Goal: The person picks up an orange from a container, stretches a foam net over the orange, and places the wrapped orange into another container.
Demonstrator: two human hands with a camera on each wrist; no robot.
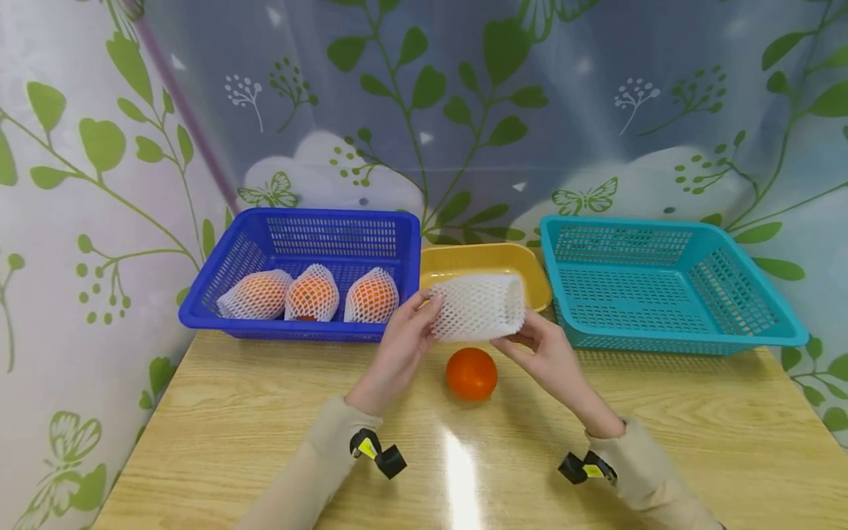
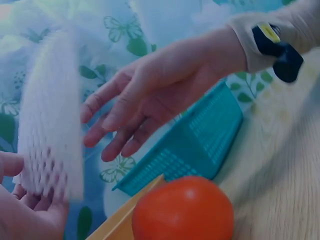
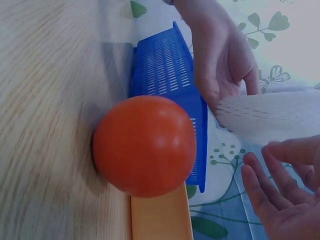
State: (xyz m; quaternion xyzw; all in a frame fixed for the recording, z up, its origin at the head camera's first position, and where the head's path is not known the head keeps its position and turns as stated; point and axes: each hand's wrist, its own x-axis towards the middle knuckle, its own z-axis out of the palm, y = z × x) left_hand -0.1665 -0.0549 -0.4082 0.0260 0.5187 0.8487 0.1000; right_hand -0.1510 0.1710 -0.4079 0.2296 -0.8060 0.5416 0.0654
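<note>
A white foam net sleeve is held up lengthwise over the table, its open end facing right. At its left end my left hand pinches it between thumb and fingers. My right hand is at the open end, fingers spread and slightly bent; in the left wrist view the right hand shows a small gap from the sleeve. Below the sleeve, a smooth red-orange fruit like a tomato sits bare on the table, large in the right wrist view.
On the left, a blue basket holds three fruits in white foam nets. A yellow tray stands behind the sleeve. To the right is a teal basket. Patterned fabric hangs behind the wooden table.
</note>
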